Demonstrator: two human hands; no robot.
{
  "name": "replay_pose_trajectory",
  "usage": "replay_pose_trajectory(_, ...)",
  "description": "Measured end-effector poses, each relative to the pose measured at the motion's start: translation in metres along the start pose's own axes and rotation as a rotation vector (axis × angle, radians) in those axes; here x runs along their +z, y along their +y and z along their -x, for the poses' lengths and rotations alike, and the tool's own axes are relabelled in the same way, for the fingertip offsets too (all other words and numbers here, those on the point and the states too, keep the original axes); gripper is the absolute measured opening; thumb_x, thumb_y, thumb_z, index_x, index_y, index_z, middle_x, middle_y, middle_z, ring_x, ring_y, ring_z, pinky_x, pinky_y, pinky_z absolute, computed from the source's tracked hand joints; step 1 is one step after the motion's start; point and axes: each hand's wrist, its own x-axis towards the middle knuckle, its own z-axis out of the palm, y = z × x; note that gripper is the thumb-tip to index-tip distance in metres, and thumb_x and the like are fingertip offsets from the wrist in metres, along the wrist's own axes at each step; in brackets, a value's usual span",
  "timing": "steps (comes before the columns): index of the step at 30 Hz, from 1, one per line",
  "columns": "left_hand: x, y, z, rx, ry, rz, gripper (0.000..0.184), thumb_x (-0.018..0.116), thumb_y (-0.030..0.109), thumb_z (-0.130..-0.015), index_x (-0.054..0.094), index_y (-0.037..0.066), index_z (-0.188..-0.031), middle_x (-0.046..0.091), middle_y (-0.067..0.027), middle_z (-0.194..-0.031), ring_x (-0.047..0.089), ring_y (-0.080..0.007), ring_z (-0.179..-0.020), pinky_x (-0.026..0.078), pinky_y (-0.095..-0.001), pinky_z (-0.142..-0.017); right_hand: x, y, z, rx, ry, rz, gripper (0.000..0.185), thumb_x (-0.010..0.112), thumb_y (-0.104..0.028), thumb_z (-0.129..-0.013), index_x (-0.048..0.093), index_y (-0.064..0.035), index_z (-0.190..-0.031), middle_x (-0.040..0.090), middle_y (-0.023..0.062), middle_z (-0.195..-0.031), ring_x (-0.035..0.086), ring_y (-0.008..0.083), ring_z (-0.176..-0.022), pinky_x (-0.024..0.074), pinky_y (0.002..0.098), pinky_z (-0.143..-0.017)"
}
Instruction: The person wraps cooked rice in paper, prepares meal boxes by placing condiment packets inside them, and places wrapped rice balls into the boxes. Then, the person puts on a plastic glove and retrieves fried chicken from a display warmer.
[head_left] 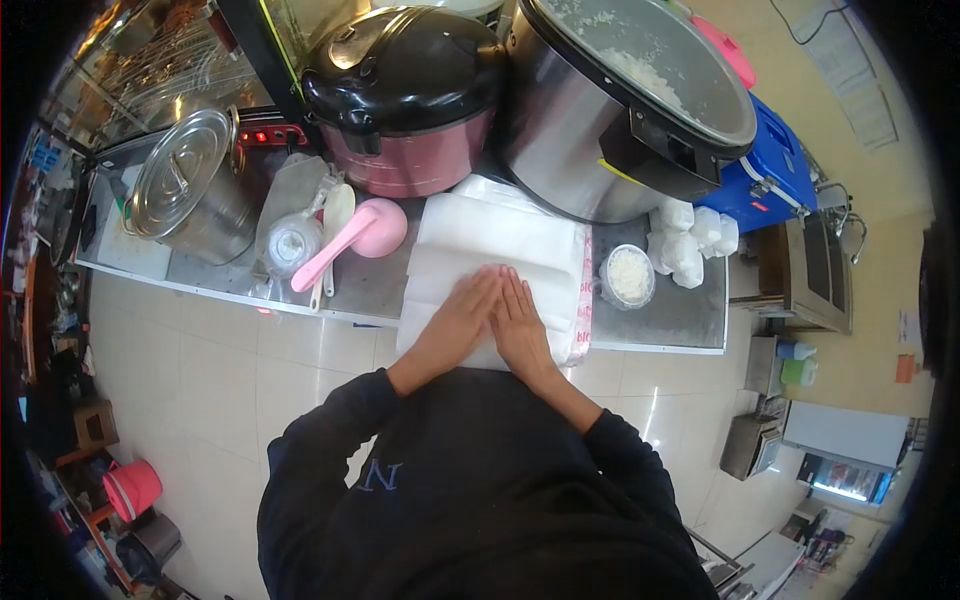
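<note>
A stack of white wrapping paper (500, 235) lies on the metal counter before me, with pink lettering along its right side. My left hand (462, 318) rests flat on the sheets, fingers stretched out. Beside it, my right hand (521, 325) also lies flat on the paper, the fingertips of both hands close together. Neither hand holds anything. Right of the stack stands a clear cup of white rice (629, 276). On the left lie a pink scoop (378, 230) and a pale spatula (338, 212).
Behind the paper stand a pink rice cooker (410, 160) with a black lid and a large steel rice warmer (570, 130) containing rice. A lidded steel pot (195, 190) is at left. White wrapped bundles (683, 245) and a blue cooler (765, 165) are at right.
</note>
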Motion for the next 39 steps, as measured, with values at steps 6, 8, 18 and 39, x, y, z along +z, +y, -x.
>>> replay_pose_trajectory(6,0.018,-0.03,0.027,-0.162,0.095,0.051,0.049,0.058,0.002,-0.079,0.05,0.004,-0.128,0.053,-0.0136,-0.126,0.049,-0.0282,-0.118,0.038,-0.0391,-0.1,-0.005,0.009,0.029,0.15,0.077,-0.138,0.055,0.061,-0.007,-0.083,0.039,0.0023,-0.132,0.047,0.0217,-0.131,0.046,0.033,-0.122,0.0354,0.0433,-0.105)
replay_pose_trajectory(8,0.016,-0.042,0.033,-0.202,0.101,0.088,0.044,0.06,0.004,-0.079,0.055,0.006,-0.123,0.059,-0.0125,-0.116,0.053,-0.0276,-0.11,0.041,-0.0382,-0.094,-0.006,0.013,0.03,0.166,0.151,-0.186,0.047,0.064,-0.005,-0.081,0.047,-0.0022,-0.124,0.058,0.0187,-0.118,0.056,0.0338,-0.109,0.0445,0.0407,-0.096)
replay_pose_trajectory(18,-0.007,-0.077,-0.004,-0.258,0.016,0.336,0.012,0.068,0.012,-0.075,0.071,0.007,-0.086,0.066,-0.0109,-0.081,0.06,-0.0266,-0.078,0.047,-0.0349,-0.073,-0.016,0.094,-0.017,0.384,-0.167,-0.792,0.02,0.073,-0.012,-0.075,0.059,-0.0044,-0.087,0.068,0.0132,-0.085,0.067,0.0241,-0.071,0.0498,0.0282,-0.067)
replay_pose_trajectory(39,0.018,-0.089,-0.07,-0.205,0.076,-0.173,0.023,0.067,0.009,-0.069,0.059,0.006,-0.09,0.06,-0.0142,-0.08,0.058,-0.0334,-0.081,0.046,-0.0411,-0.067,-0.001,0.102,-0.076,0.181,0.034,-0.049,0.038,0.083,-0.015,-0.049,0.064,-0.0077,-0.081,0.062,0.0108,-0.085,0.059,0.0311,-0.086,0.0472,0.0375,-0.072)
